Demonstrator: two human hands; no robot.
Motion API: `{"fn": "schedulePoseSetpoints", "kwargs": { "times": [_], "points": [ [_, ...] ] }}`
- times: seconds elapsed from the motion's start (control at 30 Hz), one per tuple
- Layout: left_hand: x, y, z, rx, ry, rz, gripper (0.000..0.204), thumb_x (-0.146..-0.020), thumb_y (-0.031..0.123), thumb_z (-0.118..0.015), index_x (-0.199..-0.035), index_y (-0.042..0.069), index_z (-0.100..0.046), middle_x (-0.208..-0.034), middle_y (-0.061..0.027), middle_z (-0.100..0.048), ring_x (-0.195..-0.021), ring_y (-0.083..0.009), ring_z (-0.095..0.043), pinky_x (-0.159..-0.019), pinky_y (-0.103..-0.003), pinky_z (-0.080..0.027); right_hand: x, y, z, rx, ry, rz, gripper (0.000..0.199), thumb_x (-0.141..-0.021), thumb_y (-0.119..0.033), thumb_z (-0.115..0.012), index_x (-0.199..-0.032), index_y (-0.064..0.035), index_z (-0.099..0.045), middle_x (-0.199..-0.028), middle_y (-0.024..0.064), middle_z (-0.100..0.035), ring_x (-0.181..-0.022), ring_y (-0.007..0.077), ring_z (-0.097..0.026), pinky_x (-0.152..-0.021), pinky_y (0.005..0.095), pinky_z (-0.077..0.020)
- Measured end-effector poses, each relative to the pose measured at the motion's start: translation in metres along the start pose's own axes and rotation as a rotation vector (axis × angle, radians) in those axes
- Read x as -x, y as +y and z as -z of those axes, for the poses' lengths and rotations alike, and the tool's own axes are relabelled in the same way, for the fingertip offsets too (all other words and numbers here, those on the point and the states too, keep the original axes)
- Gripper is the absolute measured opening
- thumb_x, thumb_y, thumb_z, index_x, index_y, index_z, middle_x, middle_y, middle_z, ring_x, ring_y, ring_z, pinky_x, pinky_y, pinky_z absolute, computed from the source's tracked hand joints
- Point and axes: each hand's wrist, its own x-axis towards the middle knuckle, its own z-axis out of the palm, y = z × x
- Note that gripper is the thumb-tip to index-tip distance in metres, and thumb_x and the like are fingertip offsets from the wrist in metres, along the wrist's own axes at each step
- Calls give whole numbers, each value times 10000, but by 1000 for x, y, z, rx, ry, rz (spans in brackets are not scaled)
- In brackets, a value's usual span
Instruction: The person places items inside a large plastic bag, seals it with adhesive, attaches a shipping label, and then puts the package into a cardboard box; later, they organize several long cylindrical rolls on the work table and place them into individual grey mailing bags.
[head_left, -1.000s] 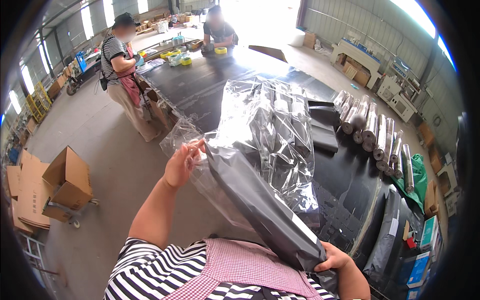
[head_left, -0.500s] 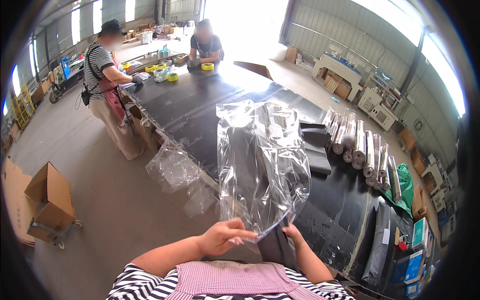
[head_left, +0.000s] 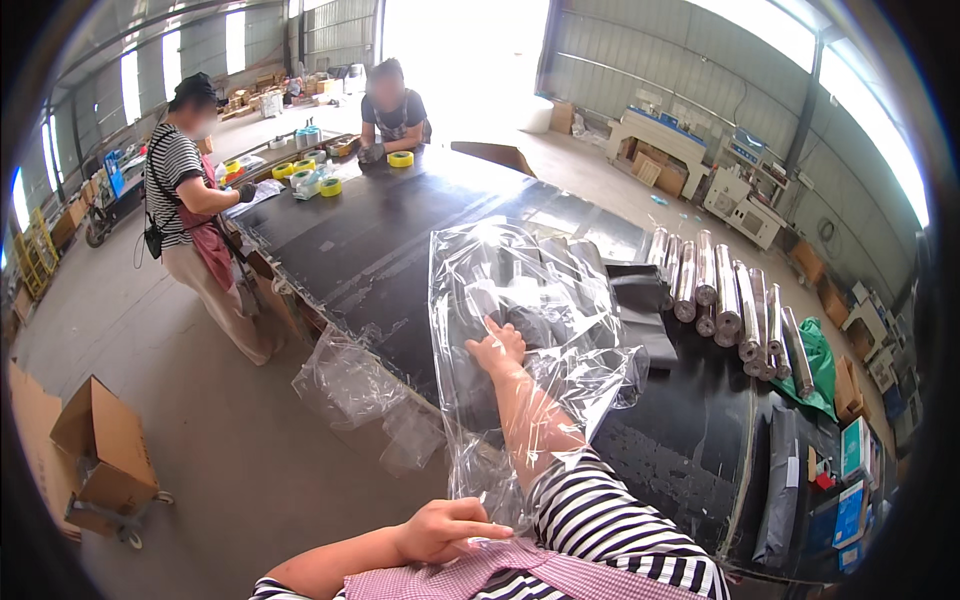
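A large clear plastic bag point(head_left: 455, 400) lies along the near part of the table, its mouth drawn toward my body. Dark sheet-like material point(head_left: 520, 320) shows through the film; its exact form is blurred by glare. My right hand point(head_left: 498, 347) reaches up inside the bag with the forearm sheathed in film, fingers stretched out against the dark material. Close to my apron, my left hand point(head_left: 445, 530) pinches the near edge of the bag, index finger extended. Folded black sheets point(head_left: 640, 310) stick out beside the bag's right side.
Silvery rolls point(head_left: 725, 300) lie in a row at the right, by a green cloth point(head_left: 815, 370). Crumpled film point(head_left: 345, 375) hangs off the table's left edge. Two people work at the far end near yellow tape rolls point(head_left: 400, 159). A cardboard box point(head_left: 110, 450) stands on a wheeled base.
My right hand has moved from the bag's mouth forward and deep inside the bag. The left hand, still pinching the film, is lower and nearer my body. The view has shifted slightly.
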Motion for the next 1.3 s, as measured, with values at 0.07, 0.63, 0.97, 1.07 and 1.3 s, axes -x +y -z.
{"fn": "schedulePoseSetpoints", "kwargs": {
  "times": [0.07,0.63,0.97,1.07,1.3],
  "points": [
    [4,0,8,-27,18,-17,401,-854,110,-637,-1252,115,-681,-860,-96,-558,-691,-237,-574,-652,-334,-500,-2,6,-9,-51,27,-18,713,-815,-537,-636,-1433,-207,-507,-1308,204,-540,-1241,378,-522,-1018,489,-447],
    [35,7,12,-463,527,-61,309,-1021,262,-482,-895,5,-598,-850,-126,-622,-740,-265,-559,-658,-369,-462,486,306,84,-531,222,-512,754,-855,-241,-693,-1493,-40,-345,-1340,240,-560,-1221,329,-581,-1031,397,-449],
    [28,-56,-23,-401,1016,220,410,-1055,394,-409,-1044,35,-607,-938,-15,-560,-760,-79,-444,-676,-240,-350,505,727,252,129,591,-1011,1088,-622,-379,-899,-1491,-60,-327,-1422,197,-480,-1349,350,-426,-1105,432,-381],
    [-3,-33,-48,-500,966,326,443,-1058,410,-382,-1036,42,-628,-876,23,-525,-752,-84,-437,-675,-247,-356,481,761,263,-80,240,-1139,1329,-511,-402,-945,-1545,-49,-190,-1428,221,-491,-1342,323,-468,-1122,394,-376],
    [-33,-8,-85,-669,824,230,448,-1074,332,-377,-968,15,-675,-785,-11,-522,-733,-116,-473,-687,-284,-390,487,775,259,-637,227,-696,1007,-570,-292,-868,-1396,44,-401,-1193,183,-630,-1079,269,-640,-931,373,-514]
  ]
}}
